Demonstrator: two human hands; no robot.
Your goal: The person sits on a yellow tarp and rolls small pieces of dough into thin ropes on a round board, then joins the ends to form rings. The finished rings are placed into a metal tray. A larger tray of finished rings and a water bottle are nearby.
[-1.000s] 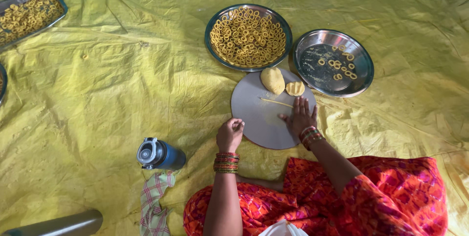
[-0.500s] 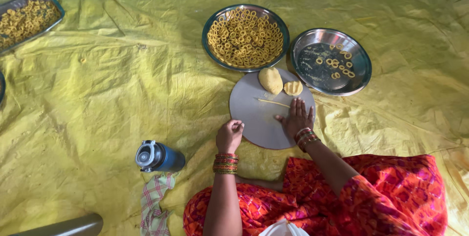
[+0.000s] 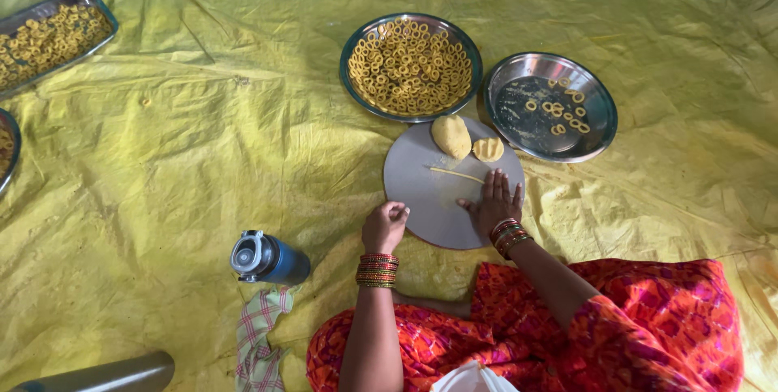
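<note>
A round grey board (image 3: 421, 197) lies on the yellow sheet in front of me. On its far edge sit a lump of yellow dough (image 3: 450, 137) and a smaller flattened piece (image 3: 488, 149). A thin rolled dough strand (image 3: 455, 174) lies across the board. My right hand (image 3: 496, 201) rests flat on the board, fingers spread, fingertips close to the strand. My left hand (image 3: 385, 226) is curled at the board's near left edge, fingers closed; I cannot see anything in it.
A full steel plate of dough rings (image 3: 411, 66) and a second plate with several rings (image 3: 551, 106) stand beyond the board. A tray of rings (image 3: 49, 39) is far left. A blue bottle (image 3: 267, 259) and checked cloth (image 3: 261, 335) lie near left.
My right hand has slid slightly over the board beside the strand. The left hand stays curled at the board's edge.
</note>
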